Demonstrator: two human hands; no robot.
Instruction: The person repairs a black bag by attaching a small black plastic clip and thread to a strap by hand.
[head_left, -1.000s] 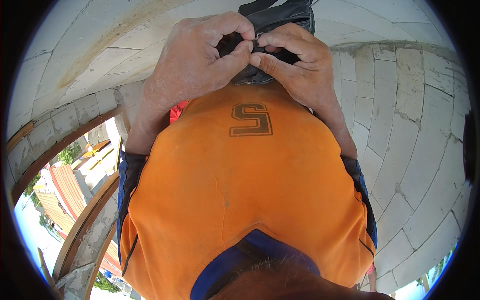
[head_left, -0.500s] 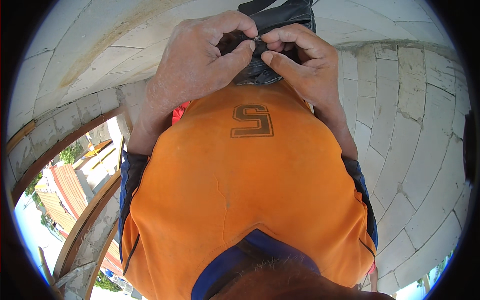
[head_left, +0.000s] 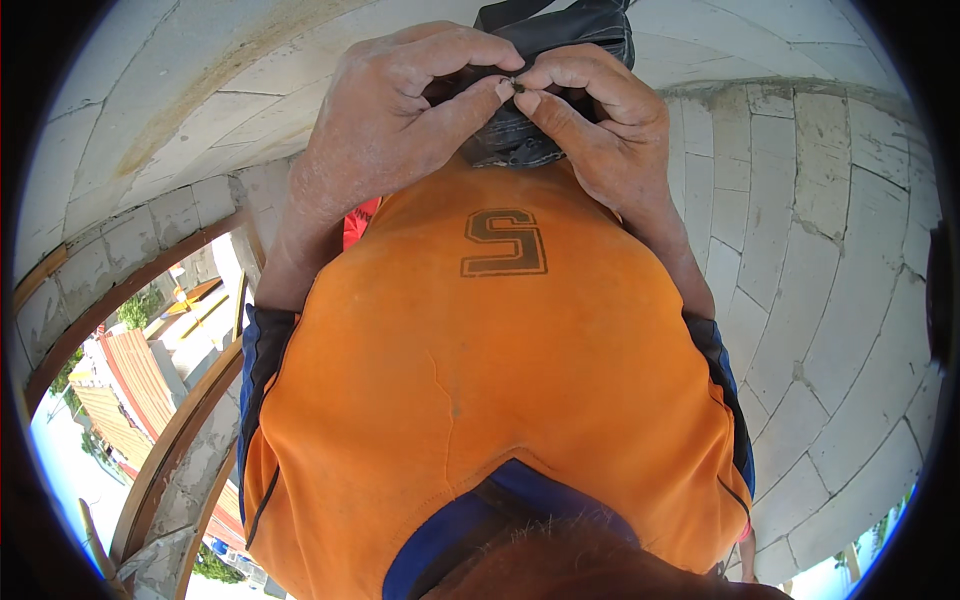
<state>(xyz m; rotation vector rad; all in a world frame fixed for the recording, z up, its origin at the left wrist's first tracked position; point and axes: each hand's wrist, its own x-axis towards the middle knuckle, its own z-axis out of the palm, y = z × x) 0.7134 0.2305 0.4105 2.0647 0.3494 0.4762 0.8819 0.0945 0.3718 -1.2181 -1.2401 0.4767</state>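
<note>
My left hand (head_left: pixel 395 115) and my right hand (head_left: pixel 620 125) meet at the upper middle, in front of my chest. Each is closed in a pinch, thumb against forefinger, with the fingertips almost touching. Between them shows a tiny dark bit (head_left: pixel 516 86), too small to name. Whitish dust covers much of the skin on my left hand. Just beyond my fingers lies a black bag-like thing (head_left: pixel 575 35) with a loose strap, partly hidden behind both hands.
Walls of pale blocks (head_left: pixel 780 200) curve around me on the right and at the far side. On the left, a wood-framed opening (head_left: pixel 170 450) looks out on roofs and greenery. Part of another person (head_left: pixel 747 550) shows at the lower right. My orange shirt (head_left: pixel 500 360) fills the middle.
My right hand has shifted slightly left and up, and its thumb has closed in toward the left fingertips. The tiny dark bit between the fingertips shows more plainly.
</note>
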